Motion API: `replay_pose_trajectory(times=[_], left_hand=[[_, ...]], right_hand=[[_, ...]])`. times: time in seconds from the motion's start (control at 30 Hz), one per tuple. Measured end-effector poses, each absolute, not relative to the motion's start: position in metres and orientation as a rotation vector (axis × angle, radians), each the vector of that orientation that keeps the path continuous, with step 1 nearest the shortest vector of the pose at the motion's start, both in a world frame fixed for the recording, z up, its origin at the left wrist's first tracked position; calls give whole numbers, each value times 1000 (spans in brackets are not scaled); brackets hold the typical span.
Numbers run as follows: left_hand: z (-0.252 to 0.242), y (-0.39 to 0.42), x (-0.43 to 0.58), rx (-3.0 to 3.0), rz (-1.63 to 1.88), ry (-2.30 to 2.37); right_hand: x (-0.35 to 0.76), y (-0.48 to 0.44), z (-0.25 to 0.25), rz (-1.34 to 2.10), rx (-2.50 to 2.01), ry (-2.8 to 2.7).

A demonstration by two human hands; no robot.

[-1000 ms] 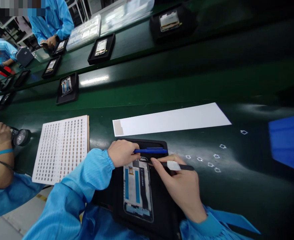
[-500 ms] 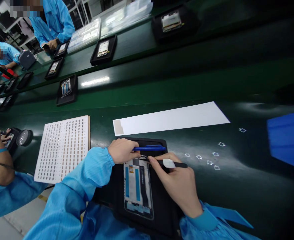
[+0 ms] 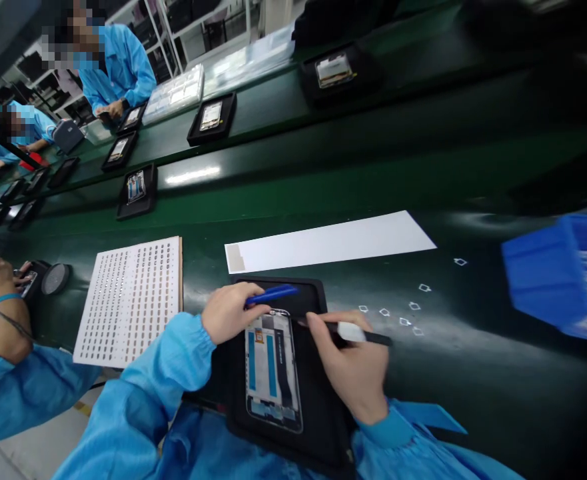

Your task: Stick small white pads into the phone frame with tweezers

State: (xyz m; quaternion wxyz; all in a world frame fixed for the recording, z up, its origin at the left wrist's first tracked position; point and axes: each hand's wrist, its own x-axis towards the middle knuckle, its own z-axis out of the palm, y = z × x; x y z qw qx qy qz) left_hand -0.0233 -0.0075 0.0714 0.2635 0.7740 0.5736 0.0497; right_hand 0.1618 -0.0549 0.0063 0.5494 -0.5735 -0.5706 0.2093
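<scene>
A phone body (image 3: 289,373) lies in a black foam-like tray (image 3: 323,400) in front of me, with blue strips and a black flex cable showing. My left hand (image 3: 233,312) is at the phone's top left corner, closed around a blue pen-like tool (image 3: 276,293) that sticks out to the right. Black tweezers (image 3: 380,339) with a white wrap are gripped in my right hand (image 3: 356,367). Their thin tip points left, close to the phone's top edge. Whether the tip touches the phone I cannot tell.
A white board with rows of small parts (image 3: 128,303) lies to the left, near a co-worker's arm (image 3: 6,327). Beyond my tray is a white paper strip (image 3: 323,240). Several small outline pieces (image 3: 384,313) lie on the right, before a blue bin (image 3: 538,273).
The tweezers have drawn back slightly to the right from the phone's top edge. The blue tool has tilted, its free end now higher. The camera view has shifted, showing more of the blue bin.
</scene>
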Motion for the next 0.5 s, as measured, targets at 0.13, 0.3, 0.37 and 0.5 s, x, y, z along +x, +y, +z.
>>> replay_pose_trajectory(times=[0.13, 0.3, 0.37, 0.5], left_hand=[[71, -61, -64, 1881, 379, 1768], [48, -145, -68, 1625, 289, 1747], [39, -166, -58, 1472, 361, 1643], [43, -169, -53, 1131, 583, 1467]], right_hand=[[166, -60, -5, 657, -1409, -954], [158, -64, -6, 821, -1390, -930], [156, -65, -6, 861, -1381, -943], [160, -60, -6, 966, -1255, -746]])
